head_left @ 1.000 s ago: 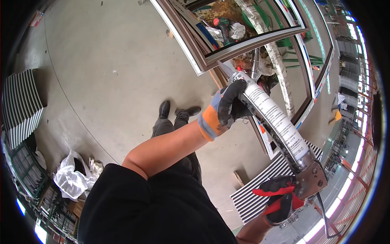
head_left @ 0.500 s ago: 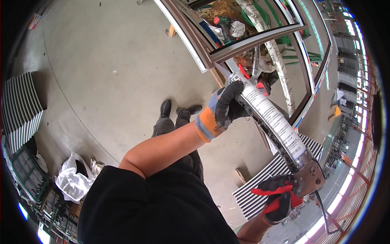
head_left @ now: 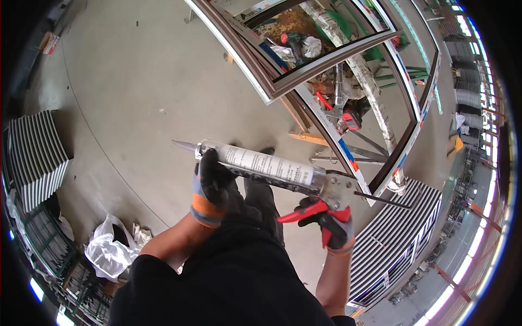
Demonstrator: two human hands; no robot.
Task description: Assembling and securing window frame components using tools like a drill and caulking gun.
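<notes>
Because likely rigid and weighty, support caulking gun (head_left: pixel 266 167), crosswise above legs (head_left: pixel 263 202), at both ends; with left hand (head_left: pixel 211 183) curled round front of barrel (head_left: pixel 224 152), right hand (head_left: pixel 333 228) partly closed on red handle (head_left: pixel 326 237).

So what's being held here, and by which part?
A caulking gun: the left hand grips its front end, just behind the nozzle; the right hand holds its red handle.
</notes>
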